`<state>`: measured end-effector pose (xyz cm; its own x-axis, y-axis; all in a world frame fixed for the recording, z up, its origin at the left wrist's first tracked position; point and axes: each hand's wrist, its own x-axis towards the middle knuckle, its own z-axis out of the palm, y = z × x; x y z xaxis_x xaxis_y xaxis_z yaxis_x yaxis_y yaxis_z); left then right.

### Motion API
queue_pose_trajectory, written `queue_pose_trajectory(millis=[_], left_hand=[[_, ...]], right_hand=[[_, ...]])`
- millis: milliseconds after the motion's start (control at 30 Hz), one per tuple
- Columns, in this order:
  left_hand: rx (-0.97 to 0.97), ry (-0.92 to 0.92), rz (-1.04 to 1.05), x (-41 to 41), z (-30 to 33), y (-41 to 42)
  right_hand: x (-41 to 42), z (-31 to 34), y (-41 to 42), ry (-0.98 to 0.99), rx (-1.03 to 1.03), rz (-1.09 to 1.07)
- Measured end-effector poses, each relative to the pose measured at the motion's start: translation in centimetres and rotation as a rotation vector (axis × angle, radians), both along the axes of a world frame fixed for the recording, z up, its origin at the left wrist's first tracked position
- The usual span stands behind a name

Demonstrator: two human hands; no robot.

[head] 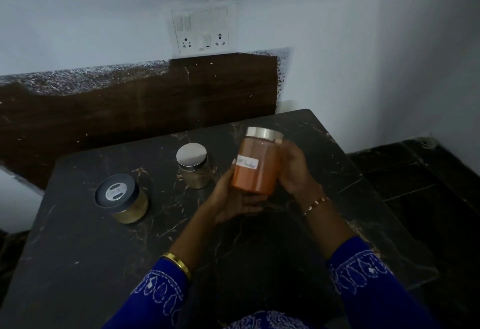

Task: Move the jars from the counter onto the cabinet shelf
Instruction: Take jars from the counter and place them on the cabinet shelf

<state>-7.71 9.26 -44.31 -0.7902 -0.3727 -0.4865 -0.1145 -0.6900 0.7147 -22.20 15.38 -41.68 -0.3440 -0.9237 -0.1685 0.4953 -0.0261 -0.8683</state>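
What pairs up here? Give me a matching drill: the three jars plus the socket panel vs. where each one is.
Things:
1. orange-powder jar
2. silver-lid jar
3. dark-lid jar
4. socket panel

Places:
A. on the wall above the counter
B. held between left hand and right hand
C. on the counter, farthest left
D. on the counter, middle, just left of the hands

Pairs: 1-B, 2-D, 3-C, 4-A

Both arms were covered by deep blue sleeves (374, 284) embroidered with white thread in looping, leaf-like patterns near the cuffs. A plain gold bangle (178, 263) was worn on the left wrist. A thin chain bracelet (315, 205) with small pale links was worn on the right wrist.
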Motion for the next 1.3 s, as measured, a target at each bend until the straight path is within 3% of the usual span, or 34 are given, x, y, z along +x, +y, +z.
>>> queue_pose_trajectory(millis=[167, 300, 467, 733, 867, 1033, 1300], left_hand=[[0.011, 0.104, 0.129, -0.9, 1.2, 1.2], [-0.185, 0.077, 0.220, -0.6, 1.6, 1.5], [-0.374, -0.009, 0.315, 0.0, 2.5, 1.5], [-0.559, -0.064, 0.303, 1.6, 3.6, 0.7], [-0.728, -0.038, 0.298, 2.1, 4.8, 0.2], [-0.808, 0.007, 0.279, 2.0, 6.3, -0.3], [-0.962, 0.082, 0.350, -1.0, 11.5, -0.7]], right_hand=[[0.9, 1.4, 0.2, 0.005, 0.050, -0.098], [0.8, 1.8, 0.7, 0.247, 0.117, -0.317], [2.1, 2.1, 1.4, 0.378, 0.137, -0.248], [4.8, 2.8, 0.8, 0.322, 0.077, -0.246], [5.5, 3.4, 0.4, 0.299, 0.051, -0.317], [5.5, 4.6, 0.0, 0.305, 0.018, -0.361], [2.4, 9.8, -0.8, 0.522, -0.119, -0.318]])
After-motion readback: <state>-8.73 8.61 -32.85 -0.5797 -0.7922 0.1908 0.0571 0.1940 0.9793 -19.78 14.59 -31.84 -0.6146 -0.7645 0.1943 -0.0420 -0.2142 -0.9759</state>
